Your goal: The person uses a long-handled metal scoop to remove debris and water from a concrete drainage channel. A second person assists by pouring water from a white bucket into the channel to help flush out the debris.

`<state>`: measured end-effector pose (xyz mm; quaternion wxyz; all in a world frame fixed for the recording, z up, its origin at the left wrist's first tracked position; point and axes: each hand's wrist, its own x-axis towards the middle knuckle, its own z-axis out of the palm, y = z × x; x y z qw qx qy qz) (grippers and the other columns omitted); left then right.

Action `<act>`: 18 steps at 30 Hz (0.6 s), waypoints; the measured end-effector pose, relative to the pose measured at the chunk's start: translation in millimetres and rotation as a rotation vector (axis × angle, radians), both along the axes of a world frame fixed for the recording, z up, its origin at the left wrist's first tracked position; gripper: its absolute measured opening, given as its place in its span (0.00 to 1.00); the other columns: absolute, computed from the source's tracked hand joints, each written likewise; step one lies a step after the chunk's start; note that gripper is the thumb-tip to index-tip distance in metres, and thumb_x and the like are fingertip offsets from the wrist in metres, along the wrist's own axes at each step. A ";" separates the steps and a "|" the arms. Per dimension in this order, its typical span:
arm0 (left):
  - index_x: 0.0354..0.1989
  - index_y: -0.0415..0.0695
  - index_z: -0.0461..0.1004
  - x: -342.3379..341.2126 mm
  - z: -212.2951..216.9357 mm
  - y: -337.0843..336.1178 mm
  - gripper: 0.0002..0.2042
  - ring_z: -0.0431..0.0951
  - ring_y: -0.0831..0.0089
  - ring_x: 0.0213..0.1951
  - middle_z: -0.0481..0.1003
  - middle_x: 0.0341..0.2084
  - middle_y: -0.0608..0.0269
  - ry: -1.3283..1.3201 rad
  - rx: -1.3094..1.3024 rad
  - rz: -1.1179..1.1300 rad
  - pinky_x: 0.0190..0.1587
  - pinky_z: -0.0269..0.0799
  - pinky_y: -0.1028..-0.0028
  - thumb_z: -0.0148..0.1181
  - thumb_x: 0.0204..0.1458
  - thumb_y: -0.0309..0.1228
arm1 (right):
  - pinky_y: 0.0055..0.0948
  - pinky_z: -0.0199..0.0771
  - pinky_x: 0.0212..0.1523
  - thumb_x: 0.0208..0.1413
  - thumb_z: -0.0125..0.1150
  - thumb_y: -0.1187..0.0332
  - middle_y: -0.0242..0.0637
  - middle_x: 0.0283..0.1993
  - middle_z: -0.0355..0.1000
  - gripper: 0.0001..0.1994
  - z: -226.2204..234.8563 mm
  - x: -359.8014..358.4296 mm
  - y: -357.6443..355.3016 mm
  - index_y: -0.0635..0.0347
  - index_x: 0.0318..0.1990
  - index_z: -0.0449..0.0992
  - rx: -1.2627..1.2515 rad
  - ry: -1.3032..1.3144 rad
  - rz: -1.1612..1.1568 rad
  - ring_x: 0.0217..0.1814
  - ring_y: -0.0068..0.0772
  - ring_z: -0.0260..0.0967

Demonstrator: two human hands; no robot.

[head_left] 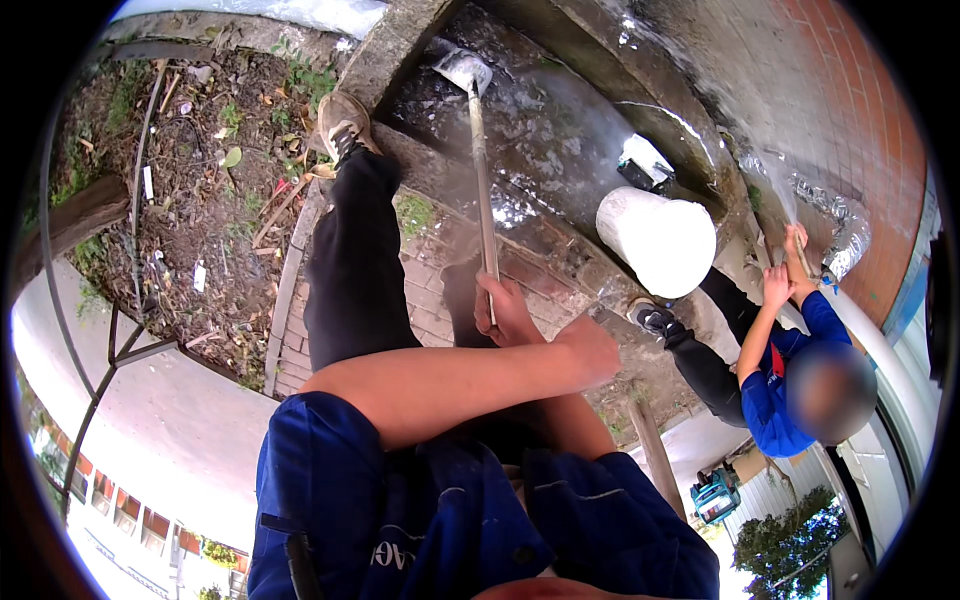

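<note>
I count one long-handled shovel point(481, 180), my right hand point(508, 310) clamped round its shaft; my left hand point(590, 348) fisted lower, grip unclear; one white bucket point(657, 240).

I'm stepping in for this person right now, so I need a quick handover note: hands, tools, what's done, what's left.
Left hand: its forearm crosses over the body and the hand lies low on the shovel handle; grip not clearly seen.
Right hand: closed on the handle, higher up.
Shovel blade: down in the wet grey mix in the trough. One foot is propped on the trough's rim.
White bucket: beside the trough, on the right.
A co-worker in blue holds another handle there.
Done: the mix looks wet.
Left: cannot judge how even it is.
</note>
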<state>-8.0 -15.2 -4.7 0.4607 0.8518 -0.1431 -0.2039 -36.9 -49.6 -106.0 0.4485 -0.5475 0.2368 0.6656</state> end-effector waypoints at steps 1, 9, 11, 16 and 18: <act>0.26 0.46 0.84 -1.0 -0.1 -0.7 0.07 0.85 0.62 0.32 0.83 0.26 0.61 0.006 -0.008 0.025 0.34 0.76 0.60 0.59 0.49 0.31 | 0.28 0.52 0.11 0.66 0.55 0.56 0.30 0.17 0.63 0.16 5.8 -0.2 -5.9 0.54 0.29 0.66 -0.018 0.004 0.002 0.11 0.25 0.58; 0.24 0.46 0.83 1.9 1.7 5.4 0.07 0.85 0.62 0.31 0.83 0.25 0.61 -0.022 -0.025 0.029 0.32 0.77 0.60 0.60 0.48 0.31 | 0.26 0.54 0.13 0.66 0.55 0.54 0.28 0.18 0.61 0.16 34.1 8.5 -10.4 0.53 0.30 0.66 -0.115 0.007 -0.023 0.12 0.22 0.56; 0.24 0.46 0.83 2.4 2.7 7.0 0.07 0.85 0.62 0.31 0.83 0.25 0.61 -0.019 -0.033 0.026 0.32 0.77 0.61 0.60 0.48 0.31 | 0.26 0.54 0.13 0.66 0.54 0.55 0.29 0.18 0.61 0.16 26.5 10.1 -9.7 0.53 0.30 0.66 -0.062 0.020 -0.007 0.12 0.23 0.57; 0.25 0.46 0.83 2.6 2.5 8.2 0.07 0.85 0.62 0.32 0.83 0.26 0.61 -0.028 -0.034 0.008 0.33 0.76 0.60 0.59 0.49 0.30 | 0.27 0.52 0.12 0.67 0.55 0.57 0.29 0.17 0.63 0.15 -12.3 10.8 6.1 0.54 0.30 0.65 -0.001 -0.034 0.043 0.11 0.25 0.58; 0.25 0.46 0.83 1.1 0.9 7.2 0.07 0.85 0.62 0.32 0.83 0.26 0.61 -0.037 -0.029 0.008 0.34 0.76 0.60 0.59 0.49 0.30 | 0.27 0.50 0.12 0.67 0.54 0.58 0.29 0.17 0.62 0.15 -26.9 12.4 17.0 0.55 0.30 0.65 0.028 -0.053 0.086 0.10 0.25 0.57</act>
